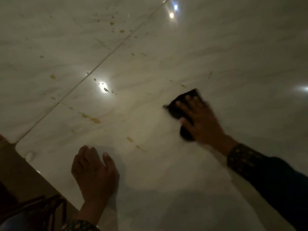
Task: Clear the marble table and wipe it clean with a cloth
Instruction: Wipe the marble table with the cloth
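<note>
A dark cloth (182, 107) is pressed flat against the marble table (216, 52) by the right hand (202, 121), whose fingers are spread across the fabric; the hand is blurred. The left hand (94, 170) is rested on the marble near the table's near edge, its fingers loosely bent and nothing held in it. Yellowish-brown spots (95, 120) are scattered over the surface to the left of the cloth and beyond it, on both sides of a straight seam (106, 58) by which two slabs are divided
</note>
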The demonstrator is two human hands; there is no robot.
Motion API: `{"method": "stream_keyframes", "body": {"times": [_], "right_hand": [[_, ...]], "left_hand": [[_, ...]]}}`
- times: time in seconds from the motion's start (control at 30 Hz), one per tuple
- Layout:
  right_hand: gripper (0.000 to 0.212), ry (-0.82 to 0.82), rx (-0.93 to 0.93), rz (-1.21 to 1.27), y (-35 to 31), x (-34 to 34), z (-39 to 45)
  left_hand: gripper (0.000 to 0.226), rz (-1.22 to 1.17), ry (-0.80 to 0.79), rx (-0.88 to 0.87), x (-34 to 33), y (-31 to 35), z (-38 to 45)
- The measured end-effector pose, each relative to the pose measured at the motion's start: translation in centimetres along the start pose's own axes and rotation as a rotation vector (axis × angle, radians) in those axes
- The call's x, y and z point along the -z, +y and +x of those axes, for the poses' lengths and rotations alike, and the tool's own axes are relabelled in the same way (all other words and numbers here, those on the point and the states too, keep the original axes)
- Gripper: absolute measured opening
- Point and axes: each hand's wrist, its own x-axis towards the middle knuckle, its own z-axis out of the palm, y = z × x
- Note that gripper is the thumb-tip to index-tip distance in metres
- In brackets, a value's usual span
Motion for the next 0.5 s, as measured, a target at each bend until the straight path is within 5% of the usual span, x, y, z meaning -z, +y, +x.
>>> {"method": "stream_keyframes", "body": {"times": [0.13,0.23,0.5], "right_hand": [[0.065,-0.011,-0.424,-0.040,10.0,2.7,6.2],[0.064,-0.045,-0.609,0.008,10.3,3.7,10.6],[0.058,-0.037,-0.012,0.030,-10.3,-1.3,7.8]], "left_hand": [[0.043,-0.016,0.022,-0.047,-0.3,0.1,0.0],[0.046,-0.021,0.025,-0.062,-0.3,0.0,0.2],[0.051,-0.035,-0.024,-0.038,0.1,0.2,0.2]]}}
